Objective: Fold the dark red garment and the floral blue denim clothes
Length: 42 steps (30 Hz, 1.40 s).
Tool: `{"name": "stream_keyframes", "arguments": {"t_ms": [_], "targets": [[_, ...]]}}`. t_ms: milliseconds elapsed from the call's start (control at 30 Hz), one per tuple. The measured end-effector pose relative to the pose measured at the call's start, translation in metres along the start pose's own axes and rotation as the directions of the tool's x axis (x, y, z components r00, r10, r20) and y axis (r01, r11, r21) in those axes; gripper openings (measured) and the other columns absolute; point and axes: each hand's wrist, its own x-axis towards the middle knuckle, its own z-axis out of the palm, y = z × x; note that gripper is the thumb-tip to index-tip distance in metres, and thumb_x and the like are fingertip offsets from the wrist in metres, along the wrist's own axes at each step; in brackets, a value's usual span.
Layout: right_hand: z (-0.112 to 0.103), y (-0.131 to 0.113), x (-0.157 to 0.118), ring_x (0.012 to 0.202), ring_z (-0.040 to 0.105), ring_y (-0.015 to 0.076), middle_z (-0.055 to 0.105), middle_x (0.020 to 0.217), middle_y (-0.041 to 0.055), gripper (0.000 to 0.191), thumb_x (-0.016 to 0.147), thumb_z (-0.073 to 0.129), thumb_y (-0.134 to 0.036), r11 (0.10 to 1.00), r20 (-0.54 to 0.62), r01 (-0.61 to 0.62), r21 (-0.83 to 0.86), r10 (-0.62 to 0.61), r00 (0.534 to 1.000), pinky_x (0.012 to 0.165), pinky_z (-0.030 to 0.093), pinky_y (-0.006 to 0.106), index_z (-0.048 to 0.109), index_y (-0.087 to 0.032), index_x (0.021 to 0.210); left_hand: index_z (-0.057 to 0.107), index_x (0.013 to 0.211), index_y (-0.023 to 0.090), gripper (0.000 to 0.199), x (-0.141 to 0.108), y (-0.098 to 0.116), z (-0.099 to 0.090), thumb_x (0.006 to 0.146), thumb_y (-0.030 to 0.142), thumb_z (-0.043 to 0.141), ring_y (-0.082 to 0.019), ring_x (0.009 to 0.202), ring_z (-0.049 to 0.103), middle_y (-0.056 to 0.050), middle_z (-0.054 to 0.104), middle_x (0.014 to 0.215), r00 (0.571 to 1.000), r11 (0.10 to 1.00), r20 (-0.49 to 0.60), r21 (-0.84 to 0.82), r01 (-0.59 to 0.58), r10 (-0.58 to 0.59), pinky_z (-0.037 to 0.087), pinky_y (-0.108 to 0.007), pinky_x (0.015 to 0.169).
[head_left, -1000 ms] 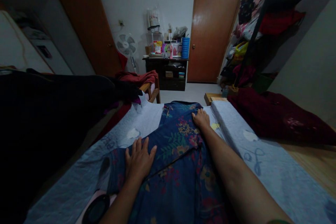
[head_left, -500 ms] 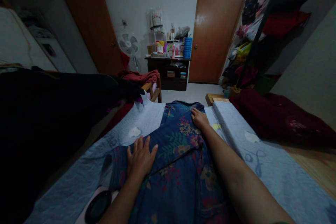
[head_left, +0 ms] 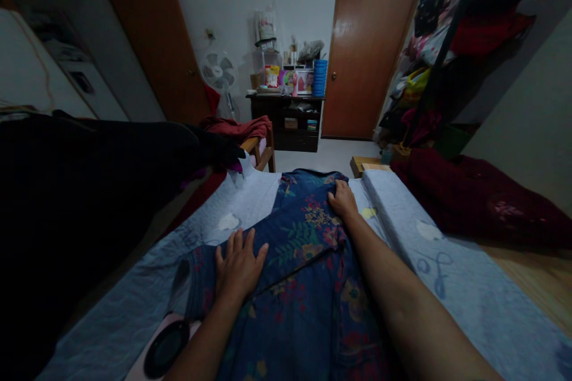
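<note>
A dark blue floral shirt (head_left: 295,297) lies spread on the bed, with one sleeve (head_left: 286,238) laid slantwise across its body. My left hand (head_left: 239,265) rests flat on that sleeve near the cuff, fingers spread. At the far right edge of the shirt, by the shoulder, my right hand (head_left: 343,199) lies on the cloth with its thumb apart and fingers forward. It seems to hold nothing, though its fingertips are small and dim. Below the cuff, beside my left forearm, a pink object with a round dark face (head_left: 166,348) is partly covered.
Pale printed bedding (head_left: 415,268) lies under the shirt. Dark clothing (head_left: 98,190) is heaped at left, and a maroon bundle (head_left: 482,202) sits at right. Beyond the bed stand a fan (head_left: 220,71), a dark cabinet (head_left: 286,140) and a wooden door (head_left: 373,53).
My right hand has shifted slightly right toward the shirt's edge, and its fingers now point more straight ahead. My left hand stays on the sleeve.
</note>
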Motion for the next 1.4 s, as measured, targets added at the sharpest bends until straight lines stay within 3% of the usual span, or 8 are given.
{"name": "stream_keyframes", "arguments": {"t_ms": [133,300,600,733,933,1067,1167,1400], "targets": [[0.004,0.001,0.004,0.133,0.041,0.0281,0.041,0.15,0.012,0.056,0.095,0.037,-0.039,0.997,0.113,0.064,-0.054,-0.057,0.992,0.109,0.03,0.038,0.039,-0.015,0.145,0.042,0.145,0.021,0.061,-0.002,0.001,-0.002,0.095,0.053,0.03,-0.029,0.143,0.028,-0.014,0.035,0.155,1.0,1.0,-0.013,0.003,-0.013,0.013,0.02,-0.055,0.114],[0.01,-0.001,0.008,0.138,0.034,0.0315,0.034,0.155,0.0101,0.06,0.096,0.033,-0.045,0.994,0.167,0.011,-0.104,0.007,0.986,0.111,0.026,0.043,0.033,-0.018,0.15,0.042,0.145,0.021,0.062,-0.001,0.001,-0.002,0.095,0.054,0.03,-0.029,0.144,0.028,-0.014,0.036,0.154,1.0,1.0,-0.007,0.004,-0.014,0.014,0.021,-0.055,0.114],[0.001,-0.002,-0.001,0.128,0.043,0.0283,0.044,0.142,0.0182,0.057,0.09,0.045,-0.041,0.996,-0.048,-0.047,-0.073,0.044,0.998,0.105,0.033,0.035,0.042,-0.011,0.139,0.042,0.146,0.021,0.063,0.0,0.0,0.0,0.094,0.055,0.031,-0.03,0.144,0.028,-0.014,0.035,0.155,1.0,0.999,-0.001,-0.035,0.0,0.0,0.02,-0.057,0.114],[0.003,-0.001,0.001,0.123,0.047,0.0269,0.053,0.134,0.0131,0.048,0.094,0.038,-0.041,0.996,0.067,0.026,-0.088,-0.02,0.998,0.105,0.033,0.036,0.049,-0.016,0.134,0.043,0.145,0.021,0.062,0.001,-0.001,0.002,0.094,0.054,0.03,-0.03,0.143,0.029,-0.014,0.036,0.154,1.0,0.999,-0.012,-0.05,-0.001,0.0,0.02,-0.058,0.113],[0.003,0.001,0.007,0.138,0.033,0.0314,0.04,0.15,0.0136,0.059,0.095,0.037,-0.044,0.997,0.198,-0.018,-0.075,0.033,0.98,0.111,0.026,0.042,0.037,-0.014,0.145,0.044,0.144,0.021,0.063,0.001,-0.001,0.006,0.094,0.056,0.03,-0.03,0.143,0.029,-0.015,0.037,0.154,0.999,0.998,-0.033,-0.066,-0.001,-0.001,0.019,-0.058,0.113],[-0.012,0.007,0.006,0.131,0.045,0.0283,0.049,0.142,0.0156,0.058,0.092,0.044,-0.045,0.999,0.277,0.007,-0.048,0.007,0.961,0.106,0.035,0.036,0.044,-0.011,0.139,0.045,0.144,0.021,0.063,0.0,-0.001,0.004,0.093,0.055,0.032,-0.031,0.142,0.03,-0.015,0.038,0.153,0.999,0.997,-0.043,-0.079,-0.005,0.002,0.019,-0.059,0.113],[-0.024,0.006,-0.007,0.128,0.048,0.028,0.051,0.141,0.0166,0.056,0.092,0.046,-0.045,0.999,0.325,0.018,-0.044,-0.003,0.946,0.104,0.037,0.037,0.048,-0.011,0.136,0.045,0.143,0.02,0.063,-0.001,0.0,0.002,0.093,0.055,0.033,-0.032,0.142,0.03,-0.016,0.038,0.152,0.999,0.996,-0.052,-0.085,-0.012,0.007,0.02,-0.06,0.112],[-0.04,-0.018,-0.071,0.142,0.032,0.0283,0.038,0.153,0.0147,0.061,0.093,0.045,-0.047,0.997,0.417,0.079,-0.004,-0.07,0.906,0.115,0.025,0.04,0.043,-0.012,0.143,0.044,0.144,0.021,0.062,-0.003,0.0,-0.001,0.093,0.055,0.033,-0.032,0.143,0.028,-0.015,0.037,0.153,0.999,0.993,-0.034,-0.115,0.001,-0.005,0.019,-0.06,0.113]]}}
